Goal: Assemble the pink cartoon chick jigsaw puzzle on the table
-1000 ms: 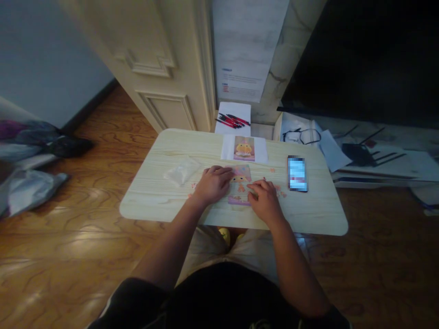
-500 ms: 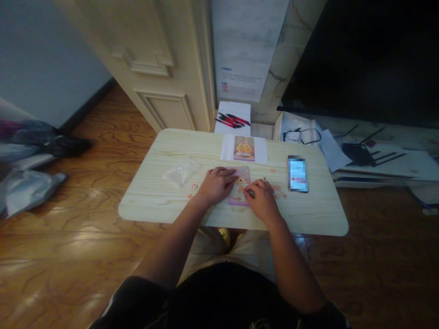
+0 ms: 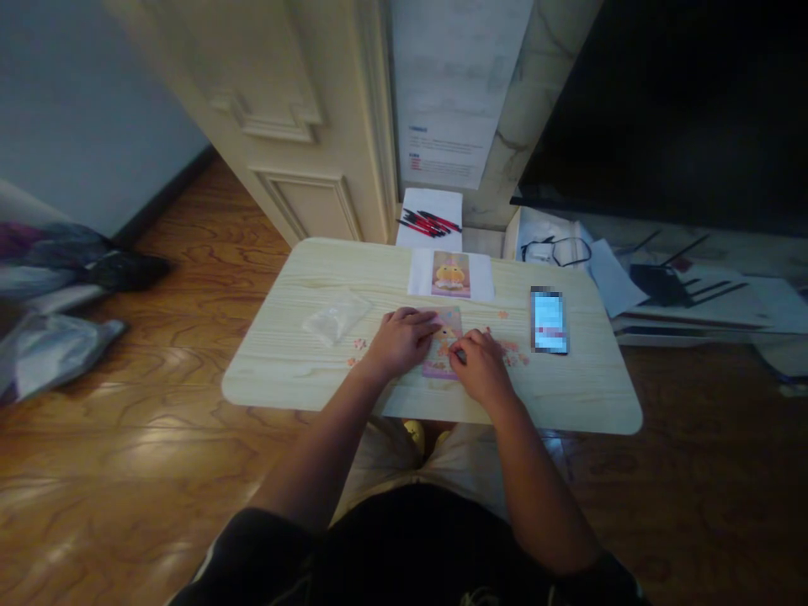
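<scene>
A small pink and purple jigsaw picture (image 3: 445,337) lies in the middle of a pale wooden table (image 3: 284,362). My left hand (image 3: 401,337) rests flat on its left side, fingers stretched over the edge. My right hand (image 3: 480,364) sits on its right side with the fingertips pinched together over the picture; what they hold is too small to make out. Loose pink puzzle pieces (image 3: 514,353) lie just right of my right hand, and a few more pieces (image 3: 357,345) left of my left hand.
A reference card with a yellow figure (image 3: 450,274) lies on white paper at the table's far edge. A phone (image 3: 548,320) lies to the right, a clear plastic bag (image 3: 334,316) to the left. Red pens (image 3: 429,222), glasses (image 3: 555,250) and papers sit behind.
My right hand has shifted slightly left onto the puzzle picture and its fingers have closed into a pinch. My left hand has barely moved.
</scene>
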Motion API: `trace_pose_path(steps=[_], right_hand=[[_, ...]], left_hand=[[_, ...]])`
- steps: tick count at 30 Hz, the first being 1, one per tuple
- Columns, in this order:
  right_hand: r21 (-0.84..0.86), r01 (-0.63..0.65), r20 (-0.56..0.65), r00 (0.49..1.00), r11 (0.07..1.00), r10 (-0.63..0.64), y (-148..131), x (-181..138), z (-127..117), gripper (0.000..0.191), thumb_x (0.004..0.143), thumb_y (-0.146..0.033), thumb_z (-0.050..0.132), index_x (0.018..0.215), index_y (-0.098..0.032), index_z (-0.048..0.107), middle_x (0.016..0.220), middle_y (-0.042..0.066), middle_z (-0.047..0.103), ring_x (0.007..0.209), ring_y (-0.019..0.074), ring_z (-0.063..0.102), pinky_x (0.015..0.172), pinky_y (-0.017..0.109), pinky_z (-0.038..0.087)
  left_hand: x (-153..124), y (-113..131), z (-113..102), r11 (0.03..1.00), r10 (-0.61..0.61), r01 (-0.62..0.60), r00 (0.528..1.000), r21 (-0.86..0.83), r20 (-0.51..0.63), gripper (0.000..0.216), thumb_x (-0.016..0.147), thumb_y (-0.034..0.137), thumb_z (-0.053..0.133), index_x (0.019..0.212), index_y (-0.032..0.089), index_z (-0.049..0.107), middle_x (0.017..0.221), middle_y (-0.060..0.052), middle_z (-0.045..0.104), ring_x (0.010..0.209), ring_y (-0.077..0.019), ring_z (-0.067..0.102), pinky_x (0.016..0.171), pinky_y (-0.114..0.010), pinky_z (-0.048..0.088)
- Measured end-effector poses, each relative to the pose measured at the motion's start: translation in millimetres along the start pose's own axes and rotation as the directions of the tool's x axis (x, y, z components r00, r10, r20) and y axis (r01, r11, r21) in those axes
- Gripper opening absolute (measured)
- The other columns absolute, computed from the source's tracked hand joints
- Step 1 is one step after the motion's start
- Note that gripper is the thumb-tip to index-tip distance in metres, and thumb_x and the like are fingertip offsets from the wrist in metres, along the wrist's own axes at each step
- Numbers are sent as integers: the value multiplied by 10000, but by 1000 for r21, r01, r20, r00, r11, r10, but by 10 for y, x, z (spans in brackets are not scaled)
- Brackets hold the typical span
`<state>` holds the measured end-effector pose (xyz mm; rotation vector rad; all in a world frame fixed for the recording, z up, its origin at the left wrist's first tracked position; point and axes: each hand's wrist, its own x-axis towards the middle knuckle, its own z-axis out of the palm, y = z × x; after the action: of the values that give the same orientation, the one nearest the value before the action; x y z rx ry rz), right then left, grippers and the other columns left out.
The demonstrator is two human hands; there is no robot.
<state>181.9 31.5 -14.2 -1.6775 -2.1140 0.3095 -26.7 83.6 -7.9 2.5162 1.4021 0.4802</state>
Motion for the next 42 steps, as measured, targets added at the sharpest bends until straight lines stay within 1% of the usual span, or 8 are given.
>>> trace_pose_path(steps=[8, 15, 24, 32, 42], right_hand=[[5, -4, -10, 1000, 1000, 4, 4, -29, -8, 55, 927, -214, 670, 915, -218, 723, 982, 62, 652, 1027, 250, 594, 1095, 447, 403], [14, 8, -2, 1000, 1000, -8, -16, -4, -32, 72, 925, -191, 652, 908, -220, 716, 977, 62, 650, 1013, 245, 599, 1072, 439, 422], [12, 6, 2, 1000, 1000, -6, -4, 9, -30, 77, 915, -194, 668, 911, -222, 739, 955, 60, 667, 991, 239, 617, 1066, 423, 428], [20, 9, 28, 1000, 1000, -10, -14, 6, -26, 71, 909, -166, 665, 906, -212, 719, 981, 65, 661, 999, 232, 613, 950, 357, 472], [16, 39, 19, 999, 999, -39, -25, -25, -51, 75, 924, -172, 652, 914, -215, 712, 995, 68, 658, 1006, 234, 606, 957, 363, 468]], left_hand=[[-34, -31, -25, 1000, 24, -24, 1000, 5, 7, 385, 974, 317, 550, 1325, 397, 689, 1467, 42, 625, 1285, -283, 548, 1025, -489, 461], [-37, -39, -19, 1000, 12, -11, 1000, -19, 14, 387, 973, 304, 544, 1319, 384, 697, 1470, 38, 623, 1292, -279, 546, 1052, -489, 460], [-33, -32, -17, 1000, 5, -5, 1000, -7, 21, 395, 962, 306, 559, 1324, 387, 694, 1469, 30, 624, 1287, -285, 551, 1039, -495, 467], [-36, -44, -11, 1000, 5, -4, 1000, -21, 22, 389, 969, 306, 555, 1324, 386, 694, 1481, 47, 612, 1303, -284, 537, 1055, -489, 463], [-47, -47, -21, 1000, 11, -11, 1000, -12, 27, 395, 966, 303, 562, 1328, 397, 689, 1474, 43, 619, 1304, -279, 548, 1061, -491, 462]])
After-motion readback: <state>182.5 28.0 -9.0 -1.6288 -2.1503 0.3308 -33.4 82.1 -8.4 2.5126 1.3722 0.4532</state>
